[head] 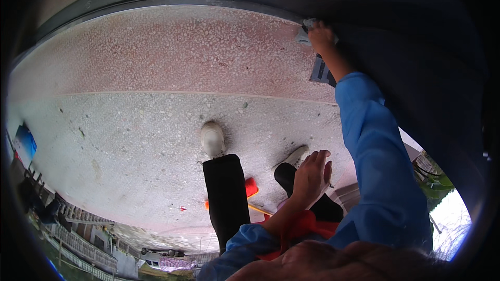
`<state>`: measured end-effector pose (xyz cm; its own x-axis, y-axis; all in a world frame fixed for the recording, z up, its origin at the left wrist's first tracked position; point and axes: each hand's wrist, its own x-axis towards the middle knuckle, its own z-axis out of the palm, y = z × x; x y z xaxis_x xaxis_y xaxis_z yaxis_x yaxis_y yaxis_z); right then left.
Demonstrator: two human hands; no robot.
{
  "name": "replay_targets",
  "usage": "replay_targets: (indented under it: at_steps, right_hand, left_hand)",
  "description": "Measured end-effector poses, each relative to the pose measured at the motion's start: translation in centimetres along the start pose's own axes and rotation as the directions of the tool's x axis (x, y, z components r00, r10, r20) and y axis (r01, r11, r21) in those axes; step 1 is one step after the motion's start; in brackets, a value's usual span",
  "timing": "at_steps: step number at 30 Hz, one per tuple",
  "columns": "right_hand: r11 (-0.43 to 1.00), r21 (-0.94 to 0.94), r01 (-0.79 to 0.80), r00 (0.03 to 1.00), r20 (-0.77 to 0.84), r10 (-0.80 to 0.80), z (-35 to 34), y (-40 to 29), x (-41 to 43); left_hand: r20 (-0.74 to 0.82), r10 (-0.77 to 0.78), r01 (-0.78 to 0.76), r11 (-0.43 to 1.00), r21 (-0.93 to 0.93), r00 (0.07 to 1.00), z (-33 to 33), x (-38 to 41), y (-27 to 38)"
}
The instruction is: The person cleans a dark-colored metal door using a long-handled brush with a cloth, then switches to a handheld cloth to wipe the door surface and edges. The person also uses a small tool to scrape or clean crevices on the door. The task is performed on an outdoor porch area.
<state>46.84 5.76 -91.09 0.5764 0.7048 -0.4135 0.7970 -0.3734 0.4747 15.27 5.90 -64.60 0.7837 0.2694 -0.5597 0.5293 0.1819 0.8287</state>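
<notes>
My right hand (322, 38) reaches far forward and presses a grey cloth (303, 38) at the foot of a dark door or panel (410, 58), beside the dark threshold strip. The hand is slightly blurred and its fingers are bent over the cloth. Just below that hand, a dark grey bracket or base piece (321, 71) sits against the panel. My left hand (312, 177) is held near my knee, with nothing seen in it and its fingers slightly bent.
Speckled terrazzo floor (148, 136) spreads under my white shoes (213, 139). A red-headed brush (251, 187) with a yellow handle lies behind my legs. A blue box-like thing (25, 145) stands at far left. Railings (84, 248) and a parked vehicle (164, 260) appear beyond.
</notes>
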Motion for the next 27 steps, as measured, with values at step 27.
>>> replay_targets:
  at_steps: [27]
  right_hand:
    - [1.000,0.001,-0.021,0.999,0.043,0.021,4.0,-3.4,-6.4]
  left_hand:
    - [0.029,-0.023,0.022,0.998,0.050,0.999,1.0,-1.2,-1.3]
